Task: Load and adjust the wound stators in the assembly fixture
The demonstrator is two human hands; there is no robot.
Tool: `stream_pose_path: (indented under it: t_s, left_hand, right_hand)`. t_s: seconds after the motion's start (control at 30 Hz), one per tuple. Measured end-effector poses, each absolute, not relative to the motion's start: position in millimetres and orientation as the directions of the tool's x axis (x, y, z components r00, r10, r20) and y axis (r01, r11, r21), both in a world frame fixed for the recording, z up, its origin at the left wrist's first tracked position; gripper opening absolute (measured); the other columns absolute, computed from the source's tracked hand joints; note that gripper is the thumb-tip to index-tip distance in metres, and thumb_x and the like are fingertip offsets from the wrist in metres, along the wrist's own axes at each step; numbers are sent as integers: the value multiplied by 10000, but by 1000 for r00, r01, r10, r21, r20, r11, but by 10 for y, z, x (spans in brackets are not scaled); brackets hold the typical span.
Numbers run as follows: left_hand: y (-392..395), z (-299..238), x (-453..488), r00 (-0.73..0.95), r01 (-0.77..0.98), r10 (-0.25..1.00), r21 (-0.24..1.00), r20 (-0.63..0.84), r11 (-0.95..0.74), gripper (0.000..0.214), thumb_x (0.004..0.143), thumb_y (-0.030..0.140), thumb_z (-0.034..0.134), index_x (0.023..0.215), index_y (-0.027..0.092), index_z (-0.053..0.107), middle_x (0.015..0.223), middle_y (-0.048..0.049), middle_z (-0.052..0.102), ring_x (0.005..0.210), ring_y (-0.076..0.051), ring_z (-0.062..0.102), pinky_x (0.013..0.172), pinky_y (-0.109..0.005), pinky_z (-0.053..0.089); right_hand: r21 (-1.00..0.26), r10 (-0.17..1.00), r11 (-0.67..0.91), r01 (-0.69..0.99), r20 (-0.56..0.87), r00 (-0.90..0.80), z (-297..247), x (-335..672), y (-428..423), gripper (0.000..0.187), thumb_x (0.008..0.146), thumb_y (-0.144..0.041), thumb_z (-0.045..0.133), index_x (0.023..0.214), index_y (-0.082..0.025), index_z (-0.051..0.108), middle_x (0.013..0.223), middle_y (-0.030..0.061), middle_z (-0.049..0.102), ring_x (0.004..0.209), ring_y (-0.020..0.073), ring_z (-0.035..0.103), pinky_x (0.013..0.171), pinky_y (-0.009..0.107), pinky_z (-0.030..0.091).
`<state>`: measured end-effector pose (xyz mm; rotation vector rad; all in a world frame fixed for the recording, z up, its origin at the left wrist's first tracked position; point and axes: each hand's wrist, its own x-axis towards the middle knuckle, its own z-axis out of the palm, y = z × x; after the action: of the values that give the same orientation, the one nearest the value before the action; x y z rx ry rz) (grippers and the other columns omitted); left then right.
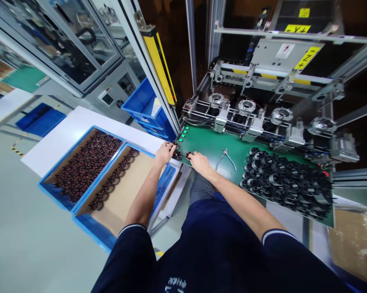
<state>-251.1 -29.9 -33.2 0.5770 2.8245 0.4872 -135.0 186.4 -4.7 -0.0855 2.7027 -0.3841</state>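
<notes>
Green worktop (213, 142), black ring pile (288, 183) on its right, 2 blue trays (88, 171) to the left. Pliers (225, 158) mid-mat, handles toward the person. Both hands at the mat's left corner: left grip (165, 154) and right grip (199, 162) each touch a small round wound part (177, 155), lying flat; clench unclear.

head camera only, looks forward and down over green worktable (213, 142), arm's reach.

Two dark round parts (177, 155) on grn bench
</notes>
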Motion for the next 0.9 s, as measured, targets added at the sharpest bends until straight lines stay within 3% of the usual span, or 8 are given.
stream_pose_path:
  t_s: [0.13, 0.37, 0.53, 0.7, 0.8, 0.9]
  left_hand:
    - [-330, -368, -2512, -897, 350, 429, 424, -104, 835, 489, 1236, 414, 411, 1445, 145, 761, 1535, -155, 606, 1455, -281, 596, 1302, -361, 434]
    - [-324, -386, -2521, -905, 328, 409, 416, -120, 848, 481, 1229, 464, 441, 1398, 161, 775, 1479, -138, 649, 1378, -284, 663, 1206, -356, 497]
    - [-308, -293, -2512, -905, 284, 387, 425, -179, 860, 487, 1212, 451, 455, 1430, 154, 772, 1497, -146, 629, 1409, -302, 652, 1246, -394, 487]
    - [-319, -262, -2561, -905, 272, 375, 403, -202, 874, 653, 1136, 532, 397, 1476, 107, 756, 1535, -202, 610, 1467, -339, 628, 1302, -419, 448]
    - [-270, -220, -2601, -908, 261, 358, 376, -216, 889, 831, 1065, 659, 309, 1493, 93, 741, 1548, -221, 600, 1479, -371, 626, 1318, -456, 444]
    - [-218, -105, -2562, -912, 222, 307, 300, -273, 928, 885, 1024, 724, 247, 1486, 127, 709, 1569, -227, 587, 1517, -358, 605, 1352, -442, 415]
  right_hand:
    - [-304, -125, 953, -5, -376, -918, -99, -1391, 1717, 448, 1175, -209, 400, 1525, -197, 679, 1427, 148, 623, 1351, 306, 667, 1066, 417, 593]
    - [-398, -166, 917, -10, -361, -918, -123, -1354, 1688, 532, 1124, -130, 424, 1630, -184, 578, 1467, 154, 613, 1373, 312, 654, 1106, 427, 581]
    - [-608, -123, 787, 102, -316, -941, -236, -1252, 1756, 639, 1096, -119, 466, 1729, -210, 458, 1513, 122, 669, 1351, 311, 696, 1172, 430, 547]
    - [-836, -47, 521, 170, -227, -973, -521, -972, 1794, 777, 1059, -66, 559, 1801, -135, 338, 1678, 152, 559, 1442, 226, 656, 1290, 343, 474]
    - [-855, -36, 507, 109, -148, -988, -646, -695, 1810, 758, 1062, -81, 576, 1789, -92, 364, 1694, 178, 521, 1533, 241, 575, 1355, 362, 414]
    - [-771, -102, 636, -7, -75, -992, -681, -355, 1847, 684, 1092, -151, 590, 1765, -137, 470, 1724, 162, 497, 1566, 302, 523, 1361, 446, 411]
